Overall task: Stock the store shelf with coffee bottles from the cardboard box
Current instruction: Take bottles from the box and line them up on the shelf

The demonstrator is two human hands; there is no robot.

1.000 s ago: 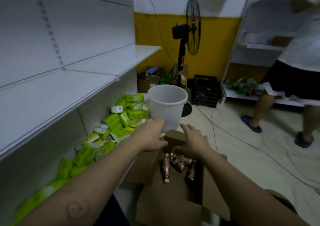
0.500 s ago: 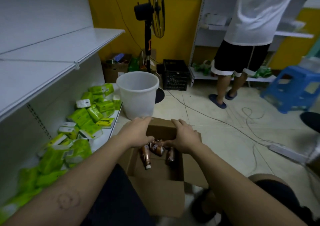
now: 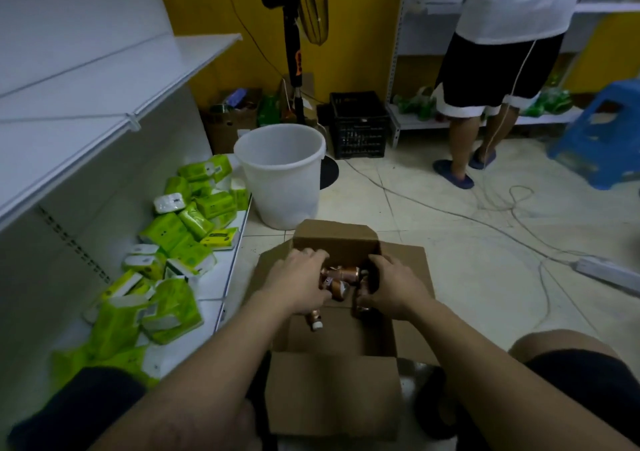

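Bottles lay loose at the box's far end as both hands, the left and right, had dropped from the rim to close around them, lifting not yet begun.

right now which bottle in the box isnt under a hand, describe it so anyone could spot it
Start at the open cardboard box on the floor. Below the left hand, one coffee bottle lies apart on the box bottom. Its white cap points toward the camera, while the others cluster between both hands.

No legible text on bottles, packs.
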